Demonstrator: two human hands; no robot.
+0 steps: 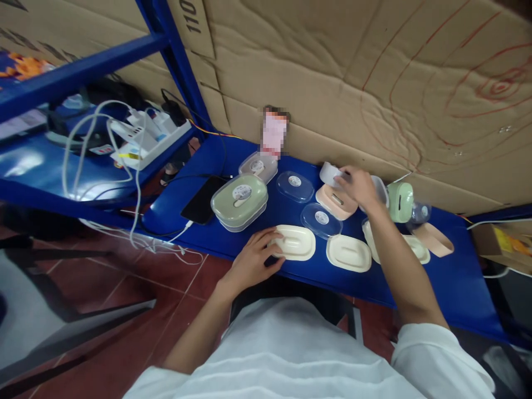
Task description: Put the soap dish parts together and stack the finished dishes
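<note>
My left hand (260, 257) is closed around the left end of a cream oval tray (297, 243) near the front edge of the blue table. At the back, my right hand (358, 185) grips a pale grey-white oval band (330, 173). Just below that hand lies a peach oval piece (336, 200) with a slot in it. A second cream tray (348, 254) lies to the right. Clear oval lids (295, 186) with round stickers sit between my hands. My right forearm partly covers more cream trays and a pale container.
Left stand a green lidded box (240, 200), a pale lidded box (260, 166) and a black phone (203, 200). Another phone (274, 132) leans on the cardboard wall (316, 83). To the right are a green case (401, 202) and a peach band (434, 239). Cables (137, 210) hang left.
</note>
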